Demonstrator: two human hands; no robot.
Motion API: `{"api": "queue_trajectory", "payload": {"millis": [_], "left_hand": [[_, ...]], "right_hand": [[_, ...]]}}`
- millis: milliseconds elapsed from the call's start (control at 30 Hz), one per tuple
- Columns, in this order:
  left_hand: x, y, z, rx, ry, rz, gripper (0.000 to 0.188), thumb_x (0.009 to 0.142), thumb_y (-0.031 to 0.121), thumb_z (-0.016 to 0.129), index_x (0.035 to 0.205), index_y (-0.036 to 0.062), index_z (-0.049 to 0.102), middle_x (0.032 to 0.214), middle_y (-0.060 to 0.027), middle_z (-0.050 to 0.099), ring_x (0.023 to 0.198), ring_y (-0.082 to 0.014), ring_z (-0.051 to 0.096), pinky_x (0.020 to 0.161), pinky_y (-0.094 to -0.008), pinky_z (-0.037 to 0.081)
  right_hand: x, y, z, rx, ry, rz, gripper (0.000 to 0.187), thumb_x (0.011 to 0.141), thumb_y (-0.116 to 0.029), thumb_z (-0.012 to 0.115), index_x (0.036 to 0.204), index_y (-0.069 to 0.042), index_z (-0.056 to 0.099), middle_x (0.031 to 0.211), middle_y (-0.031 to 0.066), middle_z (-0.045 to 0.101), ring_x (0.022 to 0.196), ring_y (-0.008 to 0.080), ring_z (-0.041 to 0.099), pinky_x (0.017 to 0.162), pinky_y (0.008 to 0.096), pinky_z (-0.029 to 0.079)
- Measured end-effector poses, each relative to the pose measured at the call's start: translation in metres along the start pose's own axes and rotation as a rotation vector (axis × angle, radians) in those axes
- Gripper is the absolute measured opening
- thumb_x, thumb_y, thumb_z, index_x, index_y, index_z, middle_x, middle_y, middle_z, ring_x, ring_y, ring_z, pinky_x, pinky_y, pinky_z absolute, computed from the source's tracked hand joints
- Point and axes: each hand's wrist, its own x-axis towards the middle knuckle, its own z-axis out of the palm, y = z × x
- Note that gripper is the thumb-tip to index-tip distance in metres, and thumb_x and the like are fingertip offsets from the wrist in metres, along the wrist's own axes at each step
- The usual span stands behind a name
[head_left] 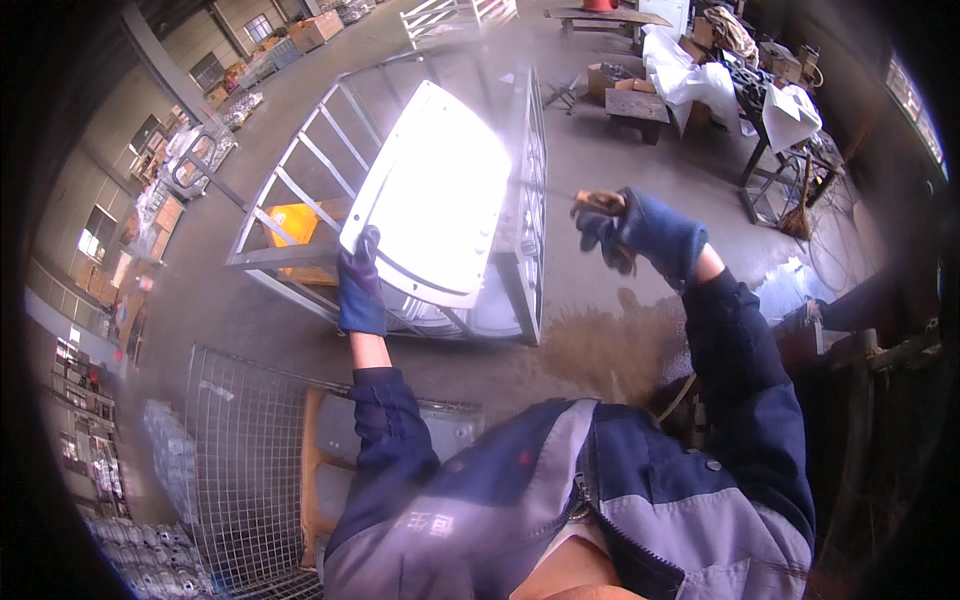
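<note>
A bright, curved-edged white metal panel (440, 190) with small holes along its rim leans tilted over a grey metal frame cart (515, 270). My left hand (362, 285), in a blue glove, grips the panel's lower left edge, with fingers partly hidden behind it. To the right of the panel, apart from it, my gloved right hand (635, 235) is raised and closed around a thin rod-like tool (597, 203) with a brown handle. The rod points left toward the panel; blur hides its exact kind.
More shiny panels (430, 317) lie low inside the cart beside a yellow bin (293, 225). A wire mesh cage (245, 440) stands near left. A cluttered workbench (765, 120), a low wooden bench (637, 105) and a broom (797, 220) are at right. A wet patch (610, 340) marks the floor.
</note>
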Motion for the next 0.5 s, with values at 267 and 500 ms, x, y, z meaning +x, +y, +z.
{"api": "queue_trajectory", "payload": {"millis": [267, 500], "left_hand": [[-0.012, 0.014, -0.004, -0.104, -0.015, -0.116, 0.036, 0.097, 0.028, 0.055, 0.116, -0.003, 0.054, 0.104, -0.0089, 0.06, 0.095, -0.0179, 0.059, 0.087, -0.0327, 0.048], [-0.014, 0.037, 0.003, -0.103, 0.046, -0.206, 0.039, 0.096, 0.029, 0.057, 0.117, -0.004, 0.055, 0.111, -0.0088, 0.06, 0.1, -0.0165, 0.059, 0.092, -0.0306, 0.046]], "right_hand": [[0.031, -0.011, -0.021, 0.07, 0.004, -0.067, 0.031, 0.081, 0.002, 0.057, 0.112, 0.002, 0.062, 0.08, 0.0085, 0.067, 0.05, 0.015, 0.06, 0.04, 0.0273, 0.049], [0.06, 0.006, -0.028, -0.101, 0.145, 0.084, 0.019, 0.091, -0.009, 0.052, 0.104, -0.004, 0.066, 0.075, 0.0045, 0.064, 0.052, 0.0113, 0.059, 0.041, 0.0266, 0.045]]}}
